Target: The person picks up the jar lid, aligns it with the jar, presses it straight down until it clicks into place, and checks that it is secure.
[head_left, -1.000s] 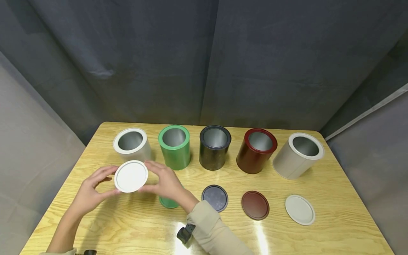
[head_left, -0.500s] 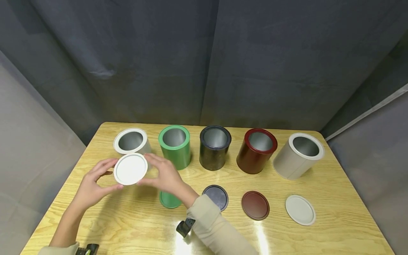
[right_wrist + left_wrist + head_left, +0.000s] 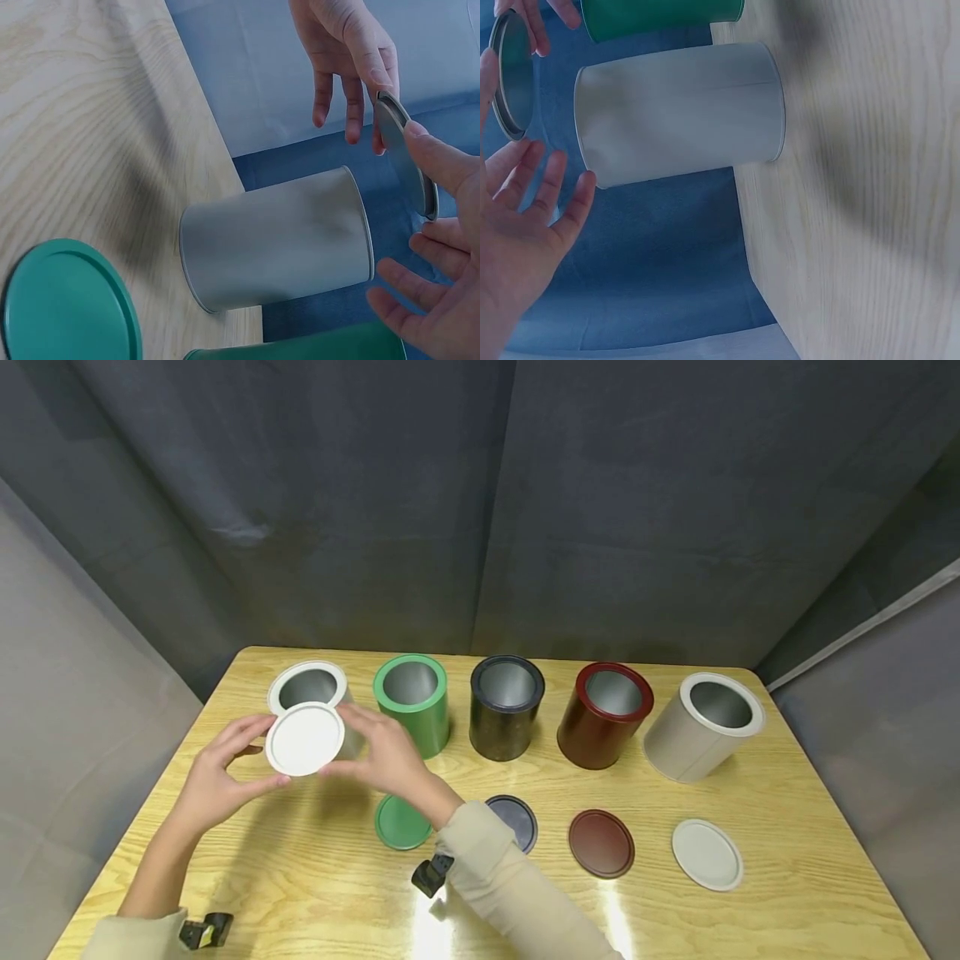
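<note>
A round white lid (image 3: 305, 739) is held up in the air between both hands, tilted in front of the white can (image 3: 351, 727). My left hand (image 3: 217, 777) pinches its left edge between thumb and fingers. On the opposite edge my right hand (image 3: 386, 756) grips it the same way. The can's rim (image 3: 279, 685) shows just behind the lid, and its mouth is uncovered. In the right wrist view the lid (image 3: 405, 154) is seen nearly edge-on, apart from the can (image 3: 277, 240), with both thumbs on its near side.
Right of the white can stand a green can (image 3: 420, 727), a black can (image 3: 501, 727), a dark red can (image 3: 592, 735) and a beige can (image 3: 678, 739), all uncovered. Before them lie a green lid (image 3: 401, 823), dark lid (image 3: 517, 818), red lid (image 3: 601, 843) and off-white lid (image 3: 707, 855).
Both hands have carried the white lid forward, away from me, until it overlaps the white can's near rim in the head view. The cans and other lids have stayed put.
</note>
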`<state>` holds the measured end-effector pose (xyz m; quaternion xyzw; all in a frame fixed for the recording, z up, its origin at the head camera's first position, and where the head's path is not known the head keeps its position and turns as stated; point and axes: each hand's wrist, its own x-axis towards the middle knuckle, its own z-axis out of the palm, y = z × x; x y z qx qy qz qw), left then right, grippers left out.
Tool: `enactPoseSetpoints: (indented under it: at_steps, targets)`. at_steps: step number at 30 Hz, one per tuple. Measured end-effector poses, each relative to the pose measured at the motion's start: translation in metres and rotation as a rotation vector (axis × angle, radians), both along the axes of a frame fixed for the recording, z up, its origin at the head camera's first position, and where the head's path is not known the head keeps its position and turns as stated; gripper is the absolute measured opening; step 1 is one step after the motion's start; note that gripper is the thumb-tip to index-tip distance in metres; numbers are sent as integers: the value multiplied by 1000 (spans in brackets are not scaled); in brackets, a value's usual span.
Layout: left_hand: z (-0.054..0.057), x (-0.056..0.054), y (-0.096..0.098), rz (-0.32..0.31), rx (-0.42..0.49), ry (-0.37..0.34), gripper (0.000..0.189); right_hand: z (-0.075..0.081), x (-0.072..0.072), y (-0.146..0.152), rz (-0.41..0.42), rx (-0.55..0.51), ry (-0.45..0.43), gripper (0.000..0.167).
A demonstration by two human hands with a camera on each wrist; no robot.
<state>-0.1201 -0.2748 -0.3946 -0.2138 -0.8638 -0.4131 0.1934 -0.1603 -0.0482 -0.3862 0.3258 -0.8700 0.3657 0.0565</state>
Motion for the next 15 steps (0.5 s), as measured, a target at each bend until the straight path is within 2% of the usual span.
enactPoseSetpoints:
  at_steps: [6,13,15]
  targets:
    - [20,3,8,-25,24,-11,70,4,-6,-4,-2,20,-18,78]
    - [30,-4,10,-10,-10,-2,68,11,-14,-6,-10,54,-50,79]
    - [29,-8,8,-5,-18,-6,68,13,-17,-6,-14,74,-52,79]
